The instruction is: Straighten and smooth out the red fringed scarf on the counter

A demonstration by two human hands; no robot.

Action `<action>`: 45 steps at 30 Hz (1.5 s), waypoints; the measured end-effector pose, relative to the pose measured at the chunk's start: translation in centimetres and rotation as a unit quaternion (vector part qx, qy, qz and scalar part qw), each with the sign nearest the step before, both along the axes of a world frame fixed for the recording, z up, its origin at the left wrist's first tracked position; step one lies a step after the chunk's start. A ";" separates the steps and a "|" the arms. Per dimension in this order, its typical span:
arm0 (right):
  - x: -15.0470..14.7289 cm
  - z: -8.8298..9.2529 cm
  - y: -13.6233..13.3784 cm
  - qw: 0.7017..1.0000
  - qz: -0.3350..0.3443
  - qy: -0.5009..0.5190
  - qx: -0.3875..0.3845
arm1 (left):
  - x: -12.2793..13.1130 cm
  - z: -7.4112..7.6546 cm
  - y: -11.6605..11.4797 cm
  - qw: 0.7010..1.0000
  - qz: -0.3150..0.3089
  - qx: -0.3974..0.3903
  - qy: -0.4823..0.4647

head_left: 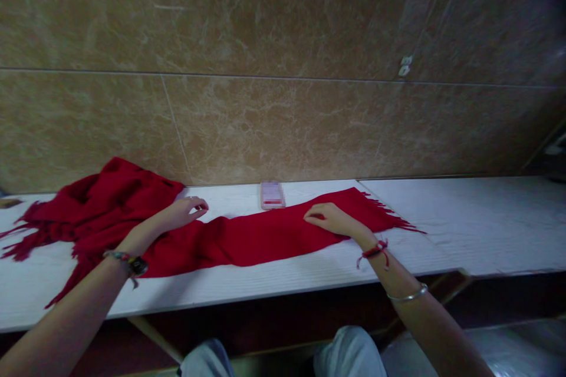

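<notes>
A red fringed scarf (265, 238) lies lengthwise on a white wood-grain table (274, 285). Its right part is spread out fairly flat, with the fringe at the far end; the left part is heaped in loose folds. My left hand (183, 214) is over the scarf beside the heap, fingers loosely bent, with a gap between thumb and fingers and nothing held. Over the flat right part is my right hand (331, 219), palm down with fingers slightly curved and apart from the thumb. Whether its fingertips touch the cloth is hard to tell.
A phone (272, 195) lies behind the scarf, near the wall. The brown marble-patterned wall (265, 123) rises along the table's back edge, with small white fittings (405, 65) on it. My knees (349, 350) are below the front edge.
</notes>
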State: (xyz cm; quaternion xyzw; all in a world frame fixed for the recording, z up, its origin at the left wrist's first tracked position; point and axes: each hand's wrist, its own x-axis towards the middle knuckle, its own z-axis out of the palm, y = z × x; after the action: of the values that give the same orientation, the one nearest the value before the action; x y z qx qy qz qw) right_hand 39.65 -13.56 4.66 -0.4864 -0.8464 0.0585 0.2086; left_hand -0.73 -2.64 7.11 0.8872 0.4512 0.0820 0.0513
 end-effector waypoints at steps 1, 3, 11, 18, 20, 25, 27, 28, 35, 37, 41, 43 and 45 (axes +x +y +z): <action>-0.2 0.0 1.1 0.999 -0.032 -0.010 0.012 | 0.9 -0.5 0.9 1.000 0.002 0.015 -0.001; -0.4 -0.4 3.6 0.995 -0.068 -0.064 0.021 | 2.7 -1.7 2.3 1.000 0.001 0.007 0.008; 0.3 -3.9 10.0 0.986 -0.081 -0.146 -0.005 | 6.2 -4.3 3.1 0.990 -0.025 -0.131 0.046; 2.2 -4.4 11.0 0.988 -0.099 -0.114 0.020 | 5.6 -3.0 4.5 0.998 -0.005 -0.068 0.000; 2.5 -4.6 11.0 0.988 -0.111 -0.100 0.029 | 5.6 -2.5 5.0 0.998 -0.002 -0.053 -0.013; 2.1 -5.6 10.2 0.984 -0.145 -0.090 0.052 | 5.6 -2.8 5.2 0.997 -0.055 -0.013 0.045; 1.5 -6.0 9.6 0.980 -0.161 -0.089 0.071 | 5.4 -3.4 4.8 0.993 -0.049 0.026 0.103; 1.3 -6.2 9.2 0.979 -0.165 -0.091 0.080 | 5.5 -3.8 4.6 0.989 -0.035 0.052 0.134; 0.8 -6.5 6.3 0.983 -0.109 -0.149 0.027 | 11.6 -5.1 0.7 0.981 0.034 0.154 0.112; 0.9 -6.6 5.9 0.981 -0.111 -0.157 -0.009 | 14.4 -5.7 -0.9 0.989 -0.019 0.126 0.073; 1.2 -6.7 5.7 0.980 -0.118 -0.161 -0.021 | 17.0 -7.4 -3.0 0.998 -0.030 0.014 0.050; 1.1 -6.6 5.6 0.979 -0.124 -0.161 -0.010 | 16.8 -8.0 -3.4 0.998 0.015 -0.025 0.054; 0.7 -6.3 5.2 0.979 -0.131 -0.153 0.008 | 16.3 -8.2 -3.6 0.996 0.056 -0.038 0.057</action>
State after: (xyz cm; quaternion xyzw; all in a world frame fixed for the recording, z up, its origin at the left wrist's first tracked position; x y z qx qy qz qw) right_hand 40.33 -8.37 -1.65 -0.5942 -0.7980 -0.0516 0.0863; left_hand 15.60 -6.27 -1.04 0.8612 0.5051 0.0168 0.0540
